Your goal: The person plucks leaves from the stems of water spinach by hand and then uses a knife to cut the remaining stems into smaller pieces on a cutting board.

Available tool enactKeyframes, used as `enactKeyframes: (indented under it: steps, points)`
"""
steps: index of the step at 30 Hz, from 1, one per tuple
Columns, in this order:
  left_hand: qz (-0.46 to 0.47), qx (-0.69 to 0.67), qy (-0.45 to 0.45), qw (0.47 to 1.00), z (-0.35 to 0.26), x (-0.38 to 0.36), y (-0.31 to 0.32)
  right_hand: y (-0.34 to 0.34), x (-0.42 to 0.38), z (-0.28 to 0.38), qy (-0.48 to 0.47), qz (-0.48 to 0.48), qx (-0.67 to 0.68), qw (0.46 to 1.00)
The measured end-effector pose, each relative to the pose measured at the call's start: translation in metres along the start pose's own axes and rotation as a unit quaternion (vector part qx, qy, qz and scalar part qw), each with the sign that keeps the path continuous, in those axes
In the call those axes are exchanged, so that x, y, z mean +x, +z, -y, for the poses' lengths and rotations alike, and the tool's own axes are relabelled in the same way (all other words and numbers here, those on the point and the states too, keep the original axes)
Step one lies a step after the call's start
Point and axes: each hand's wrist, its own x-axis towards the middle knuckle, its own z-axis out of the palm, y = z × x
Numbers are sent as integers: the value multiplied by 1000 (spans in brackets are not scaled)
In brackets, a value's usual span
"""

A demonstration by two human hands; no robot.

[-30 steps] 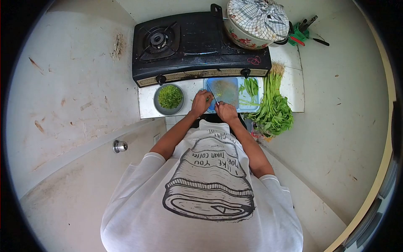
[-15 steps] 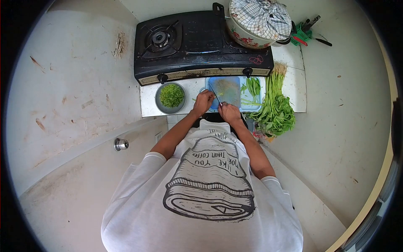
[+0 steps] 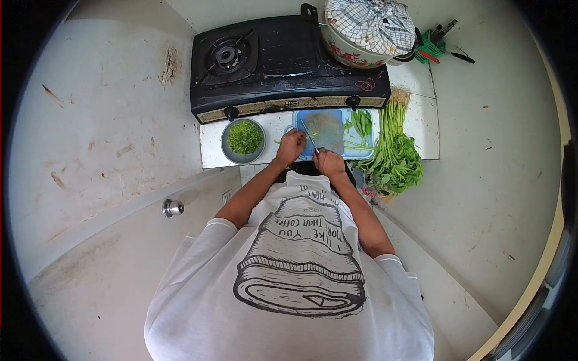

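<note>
My right hand (image 3: 329,162) is closed around the handle of a knife (image 3: 309,135). Its blade points away from me and to the left over a worn blue cutting board (image 3: 335,144). At the board's left edge, my left hand (image 3: 291,146) has its fingers curled beside the blade; what they hold is too small to make out. Small green bits lie on the board near the blade. Leafy green stems (image 3: 362,123) lie on the right part of the light-blue tray (image 3: 368,154) under the board. Left of my left hand, a grey bowl (image 3: 225,148) holds finely chopped greens (image 3: 244,137).
A large bunch of leafy greens with roots (image 3: 394,157) lies right of the tray. Behind is a black gas stove (image 3: 288,60), with a cloth-covered flowered pot (image 3: 355,57) on its right side. A green basket (image 3: 431,48) with knives stands at the far right.
The whole view has shifted very slightly left. Both hands and the knife keep nearly the same position, with only a slight movement of the left fingers.
</note>
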Motion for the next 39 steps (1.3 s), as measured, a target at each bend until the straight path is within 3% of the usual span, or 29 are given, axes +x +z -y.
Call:
enactKeyframes:
  steps: [22,28,39]
  points:
    - [-16,17,5,1000,2,0,3,5,10,3,-26,2,45,999]
    - [-21,-29,-36,999,-1,-1,3,8,7,2,-9,11,13,1000]
    - [-26,2,4,1000,1,-1,2,6,-1,-6,10,-2,51,999]
